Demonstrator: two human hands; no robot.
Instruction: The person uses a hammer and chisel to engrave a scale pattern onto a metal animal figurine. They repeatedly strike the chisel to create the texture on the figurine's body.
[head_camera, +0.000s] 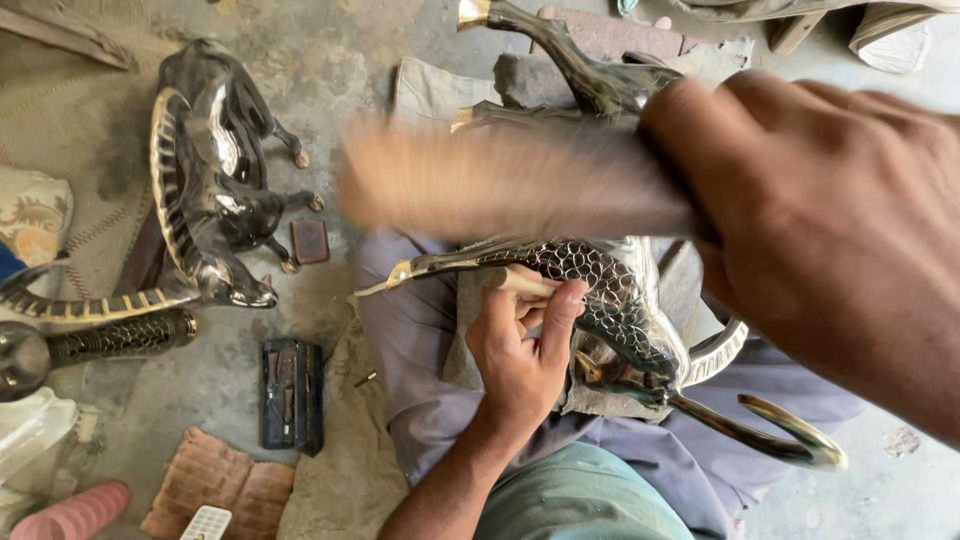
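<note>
Left hand (522, 345) is pinching a thin pale chisel (527, 283) against the lap-braced, scale-engraved dark metal animal figure (610, 300), steadying it while right hand (820, 210), fist closed, is swinging a motion-blurred wooden mallet (500, 180).

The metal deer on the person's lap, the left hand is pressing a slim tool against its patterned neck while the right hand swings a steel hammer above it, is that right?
Not quite. In the head view the right hand swings a blurred wooden mallet, tan in colour, not a steel hammer. The rest holds: the left hand presses a slim tool against the patterned neck of the metal deer on the lap.
</note>
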